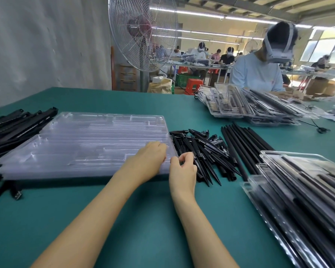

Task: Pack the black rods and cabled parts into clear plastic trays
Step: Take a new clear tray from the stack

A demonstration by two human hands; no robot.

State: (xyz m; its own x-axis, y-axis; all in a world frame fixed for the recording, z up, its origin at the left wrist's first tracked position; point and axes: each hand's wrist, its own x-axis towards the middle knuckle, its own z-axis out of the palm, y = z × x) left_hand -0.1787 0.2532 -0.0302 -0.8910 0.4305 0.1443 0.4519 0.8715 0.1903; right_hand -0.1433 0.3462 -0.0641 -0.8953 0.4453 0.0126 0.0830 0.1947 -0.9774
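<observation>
With left hand curled over a corner of the tray stack and right hand curled, grasp unclear, pinch the seemingly light, stiff, slick pointed rods mid-shaft.

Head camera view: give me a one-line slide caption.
Left hand and right hand meet at the clear tray stack's edge, beside piled black pointed rods.

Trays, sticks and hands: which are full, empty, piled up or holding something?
Clear tray stack: empty, stacked flat.
Packed trays: filled with rods, overlapping.
Pointed rods: loose heap.
Long rods: loose, side by side.
Left hand: resting on stack's corner.
Right hand: curled at stack's edge, grip unclear.
</observation>
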